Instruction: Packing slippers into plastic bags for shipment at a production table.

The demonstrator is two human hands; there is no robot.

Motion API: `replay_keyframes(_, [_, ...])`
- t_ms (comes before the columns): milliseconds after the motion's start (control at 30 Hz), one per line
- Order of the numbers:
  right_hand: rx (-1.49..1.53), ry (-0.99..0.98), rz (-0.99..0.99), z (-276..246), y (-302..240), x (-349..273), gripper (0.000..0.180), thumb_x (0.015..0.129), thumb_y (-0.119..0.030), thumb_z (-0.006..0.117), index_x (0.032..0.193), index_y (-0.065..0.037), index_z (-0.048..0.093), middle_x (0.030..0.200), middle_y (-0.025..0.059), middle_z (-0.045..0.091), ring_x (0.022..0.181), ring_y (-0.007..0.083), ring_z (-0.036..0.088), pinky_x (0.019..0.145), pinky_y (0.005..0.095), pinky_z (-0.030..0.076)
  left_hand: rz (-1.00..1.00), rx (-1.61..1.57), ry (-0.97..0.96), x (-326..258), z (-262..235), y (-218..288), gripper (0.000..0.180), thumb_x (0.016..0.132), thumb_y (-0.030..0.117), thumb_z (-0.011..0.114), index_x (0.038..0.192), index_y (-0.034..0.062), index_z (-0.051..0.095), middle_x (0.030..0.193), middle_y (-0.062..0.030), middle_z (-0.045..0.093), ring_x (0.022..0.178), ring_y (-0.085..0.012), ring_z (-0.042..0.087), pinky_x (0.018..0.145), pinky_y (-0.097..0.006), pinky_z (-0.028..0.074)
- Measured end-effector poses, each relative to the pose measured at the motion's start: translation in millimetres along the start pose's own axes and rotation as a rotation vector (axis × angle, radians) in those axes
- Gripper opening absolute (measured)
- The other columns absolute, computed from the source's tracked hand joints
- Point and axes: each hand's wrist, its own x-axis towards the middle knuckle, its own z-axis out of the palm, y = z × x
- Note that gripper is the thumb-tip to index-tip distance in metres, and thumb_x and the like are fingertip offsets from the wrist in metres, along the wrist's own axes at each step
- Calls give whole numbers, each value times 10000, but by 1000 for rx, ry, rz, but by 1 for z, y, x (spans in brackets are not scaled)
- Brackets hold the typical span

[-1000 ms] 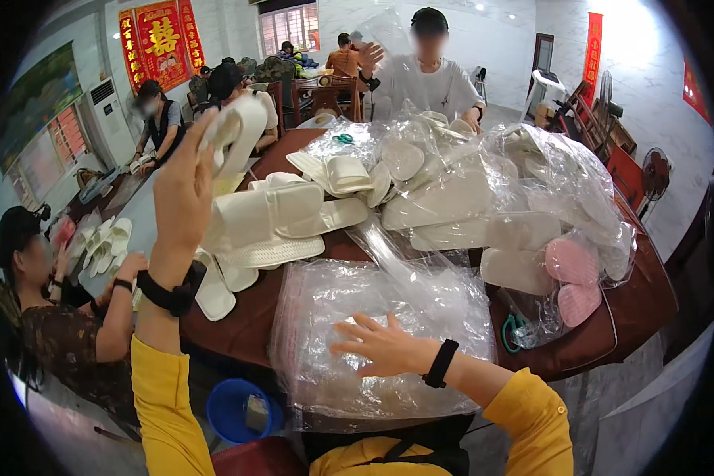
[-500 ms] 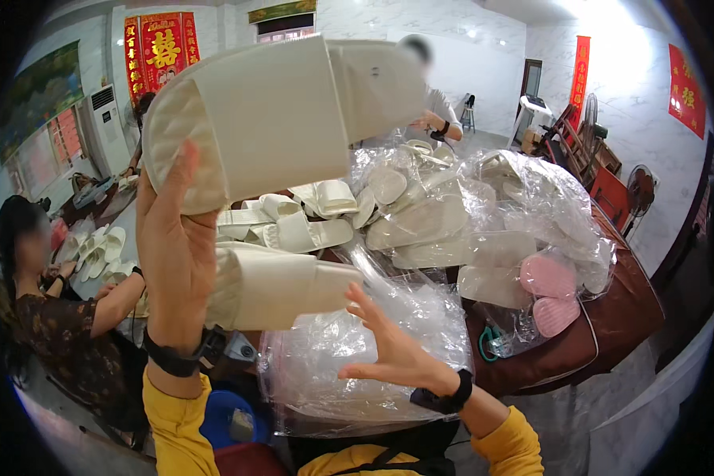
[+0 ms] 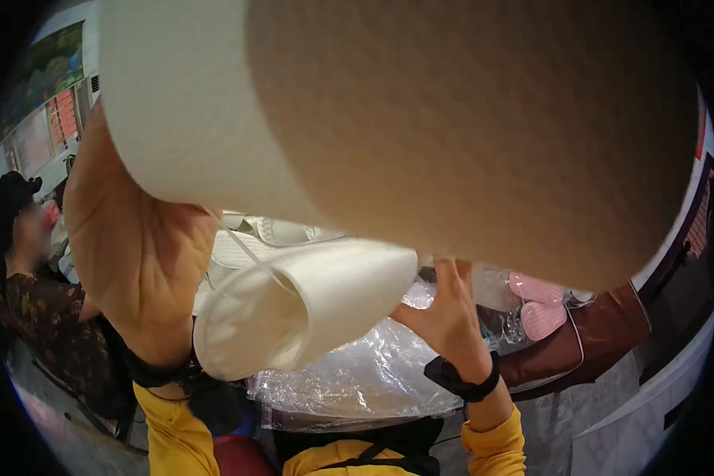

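Note:
A cream slipper [image 3: 468,135] looms very close and covers the upper part of the head view, its right side in brown shadow. My left hand [image 3: 147,266], palm showing, grips its left side; the fingers are hidden behind it. Below hangs a second cream slipper [image 3: 365,278], tilted, with the opening under its strap visible. A thin clear strand crosses its opening from beside my left hand. My right hand [image 3: 452,321] is at the second slipper's right end, thumb and fingers apart. Its fingertips disappear behind the big slipper; whether they touch it is unclear.
Clear plastic bags [image 3: 357,381] lie on the table in front of me. Pink slippers [image 3: 543,317] in clear wrap lie on the brown table cover [image 3: 611,329] to the right. Another person [image 3: 44,317] works at the left. More pale slippers [image 3: 293,230] show behind the hanging one.
The slipper in my left hand has come much nearer and now blocks most of the room. The second slipper has turned and tilted. My right hand has moved right and up, beside it.

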Motion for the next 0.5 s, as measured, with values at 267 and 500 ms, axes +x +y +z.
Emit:
replay_keyframes(267, [494,-618,465,-34,5,-94,371,858,-259,781,1004,0,558,799,199,628,679,296,634,610,374,490,-518,214,449,-22,-28,-54,352,1026,268,537,1265,9,553,1186,-70,657,1026,-135,667,849,-284,579])
replay_keyframes(500, [570,-349,786,20,-11,-174,453,954,-241,673,1337,-29,555,1109,113,661,1033,162,598,885,315,485,-1060,572,441,-90,-152,-100,309,1028,283,545,1228,52,588,1096,-34,664,913,-111,663,766,-251,567])
